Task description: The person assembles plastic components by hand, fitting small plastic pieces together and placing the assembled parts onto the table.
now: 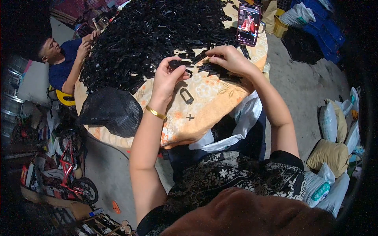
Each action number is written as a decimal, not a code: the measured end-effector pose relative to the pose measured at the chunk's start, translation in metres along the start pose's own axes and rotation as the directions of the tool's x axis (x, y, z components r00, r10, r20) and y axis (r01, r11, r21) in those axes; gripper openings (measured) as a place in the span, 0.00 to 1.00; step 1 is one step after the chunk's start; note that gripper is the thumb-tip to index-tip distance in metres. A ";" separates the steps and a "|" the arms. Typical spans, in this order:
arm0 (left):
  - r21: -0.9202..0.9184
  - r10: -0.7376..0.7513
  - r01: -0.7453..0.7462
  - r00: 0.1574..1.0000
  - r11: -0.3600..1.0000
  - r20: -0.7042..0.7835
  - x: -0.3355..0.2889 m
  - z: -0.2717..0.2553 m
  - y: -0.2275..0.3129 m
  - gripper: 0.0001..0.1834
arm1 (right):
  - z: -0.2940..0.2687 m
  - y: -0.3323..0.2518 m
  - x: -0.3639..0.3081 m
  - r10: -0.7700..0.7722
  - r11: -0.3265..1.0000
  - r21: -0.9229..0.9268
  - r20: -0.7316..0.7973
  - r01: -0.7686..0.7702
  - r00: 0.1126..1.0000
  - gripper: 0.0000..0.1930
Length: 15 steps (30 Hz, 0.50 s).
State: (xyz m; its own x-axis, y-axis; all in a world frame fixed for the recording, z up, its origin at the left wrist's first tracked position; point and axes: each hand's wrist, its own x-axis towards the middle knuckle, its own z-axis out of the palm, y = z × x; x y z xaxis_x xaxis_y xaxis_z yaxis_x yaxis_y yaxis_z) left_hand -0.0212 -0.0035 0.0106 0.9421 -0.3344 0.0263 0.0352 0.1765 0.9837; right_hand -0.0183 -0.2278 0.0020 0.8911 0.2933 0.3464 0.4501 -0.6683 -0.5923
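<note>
My left hand (168, 78) is over the near part of the table, its thumb and fingers closed on a small black plastic piece (180, 64). To its right, my right hand (231, 59) has thumb and forefinger close together at a group of black pieces (214, 70). A dark piece (200, 57) lies by those fingertips; whether they grip it I cannot tell. Nearer me on the cloth lie a dark oblong frame (186, 96) and a small cross-shaped piece (190, 117). A big heap of black plastic pieces (134, 39) covers the far and left table.
A phone (248, 24) stands at the table's far right. A black mesh bag (112, 112) lies at the near left on the patterned tablecloth (212, 118). Across on the left sits another person (65, 63), hands at the heap. A white bag (248, 114) hangs at the near edge.
</note>
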 end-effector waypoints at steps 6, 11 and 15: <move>0.049 -0.070 0.069 0.997 0.996 0.022 -0.002 0.005 0.003 0.14 | 0.010 0.002 0.004 -0.133 0.966 -0.211 0.089 0.150 0.987 0.10; 0.109 -0.096 0.096 0.995 0.989 -0.005 -0.003 0.004 0.001 0.14 | 0.004 -0.014 0.004 -0.057 0.979 -0.179 0.208 0.095 0.976 0.10; 0.147 -0.048 0.045 0.999 0.988 0.014 -0.001 0.004 -0.006 0.13 | 0.013 -0.006 0.003 -0.051 0.979 0.189 -0.133 0.076 0.990 0.11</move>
State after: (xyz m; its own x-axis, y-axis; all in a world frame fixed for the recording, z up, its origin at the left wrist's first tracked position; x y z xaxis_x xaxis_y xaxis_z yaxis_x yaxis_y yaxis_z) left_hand -0.0237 -0.0082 0.0056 0.9346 -0.3552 -0.0184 0.0285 0.0232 0.9993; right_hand -0.0174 -0.2139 -0.0023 0.8512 0.2340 0.4697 0.5194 -0.5030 -0.6908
